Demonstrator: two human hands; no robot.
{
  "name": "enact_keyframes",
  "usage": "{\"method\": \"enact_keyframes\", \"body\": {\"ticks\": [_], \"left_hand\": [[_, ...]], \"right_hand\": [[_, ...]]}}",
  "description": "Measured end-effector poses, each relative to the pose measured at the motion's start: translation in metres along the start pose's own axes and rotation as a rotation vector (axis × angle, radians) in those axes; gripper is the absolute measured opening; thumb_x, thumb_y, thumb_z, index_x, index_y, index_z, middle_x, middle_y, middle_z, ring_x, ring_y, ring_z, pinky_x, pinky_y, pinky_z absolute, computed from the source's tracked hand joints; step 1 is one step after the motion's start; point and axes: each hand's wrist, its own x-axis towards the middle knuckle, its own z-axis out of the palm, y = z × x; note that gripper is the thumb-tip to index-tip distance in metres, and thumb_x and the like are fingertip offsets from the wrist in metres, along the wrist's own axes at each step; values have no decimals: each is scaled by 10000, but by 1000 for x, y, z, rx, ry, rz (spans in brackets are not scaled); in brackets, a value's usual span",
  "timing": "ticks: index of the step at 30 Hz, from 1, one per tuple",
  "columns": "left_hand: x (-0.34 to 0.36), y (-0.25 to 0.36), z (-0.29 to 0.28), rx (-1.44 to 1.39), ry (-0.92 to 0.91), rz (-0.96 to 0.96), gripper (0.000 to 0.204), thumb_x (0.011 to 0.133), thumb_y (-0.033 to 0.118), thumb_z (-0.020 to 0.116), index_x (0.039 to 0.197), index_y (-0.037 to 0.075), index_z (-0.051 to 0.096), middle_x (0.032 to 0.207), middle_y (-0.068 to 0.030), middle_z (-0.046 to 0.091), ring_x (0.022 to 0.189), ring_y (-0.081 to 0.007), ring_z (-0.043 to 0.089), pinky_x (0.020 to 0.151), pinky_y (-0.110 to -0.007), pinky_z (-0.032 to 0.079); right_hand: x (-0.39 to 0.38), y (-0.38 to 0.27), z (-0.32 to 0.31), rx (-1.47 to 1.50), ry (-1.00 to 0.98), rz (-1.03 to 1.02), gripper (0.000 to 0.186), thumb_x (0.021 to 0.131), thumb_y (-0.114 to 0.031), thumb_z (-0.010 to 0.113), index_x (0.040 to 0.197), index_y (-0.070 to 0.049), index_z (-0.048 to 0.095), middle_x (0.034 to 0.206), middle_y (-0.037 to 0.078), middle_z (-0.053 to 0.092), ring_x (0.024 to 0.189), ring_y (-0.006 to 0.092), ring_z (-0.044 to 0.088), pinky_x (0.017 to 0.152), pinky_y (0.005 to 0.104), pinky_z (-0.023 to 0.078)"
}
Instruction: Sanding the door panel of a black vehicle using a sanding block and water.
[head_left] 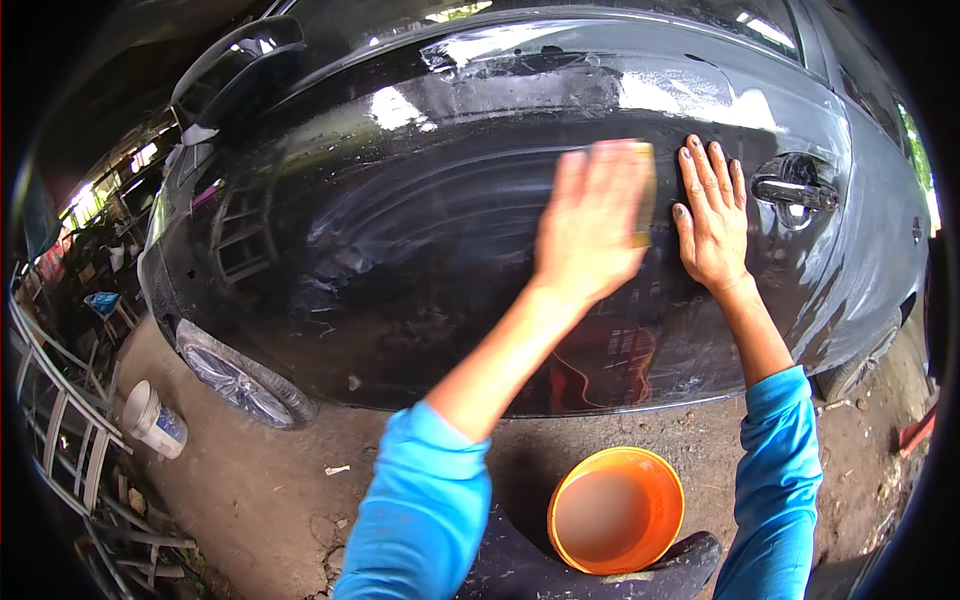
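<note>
Here, the left hand (592,225) holds a pad (646,190) against the door (440,290).

Left hand (590,225) is a blurry mess around the fingers, and it covers most of the pad (646,195) under it — just a yellowish edge pokes out, so no telling how it's gripped. Right hand (715,220) hides its own palm against the car door (450,300). Both blue sleeves (420,510) run off the bottom edge. Cloudy liquid (600,515) hides the floor of the orange bucket (664,505) — and the white bucket's (155,422) markings are too tiny to make out.
</note>
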Motion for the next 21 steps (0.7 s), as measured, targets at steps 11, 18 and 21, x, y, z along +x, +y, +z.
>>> {"method": "enact_keyframes", "body": {"ticks": [11, 18, 21], "left_hand": [[-2, -13, -16, 105, 63, -321, 720, 904, 299, 571, 1517, -14, 358, 1571, -280, 315, 1477, -461, 247, 1214, -581, 133], [-119, -154, -108, 217, -58, -367, 689, 926, 292, 484, 1546, 29, 336, 1608, -178, 318, 1501, -361, 265, 1226, -512, 154], [-149, -174, -114, 184, 44, -493, 636, 975, 174, 465, 1564, 20, 280, 1642, -165, 243, 1533, -343, 178, 1242, -482, 104]], "right_hand": [[-1, -3, 3, -30, 51, 17, 630, 926, -185, 519, 1533, -81, 387, 1610, 90, 345, 1513, 291, 260, 1236, 487, 132], [-8, 6, -4, -25, 66, 9, 623, 932, -170, 520, 1534, -80, 386, 1611, 92, 345, 1513, 292, 260, 1238, 478, 127], [-1, 1, -4, -33, 74, 9, 624, 938, -184, 512, 1540, -88, 377, 1615, 91, 337, 1518, 295, 247, 1240, 490, 120]]}}
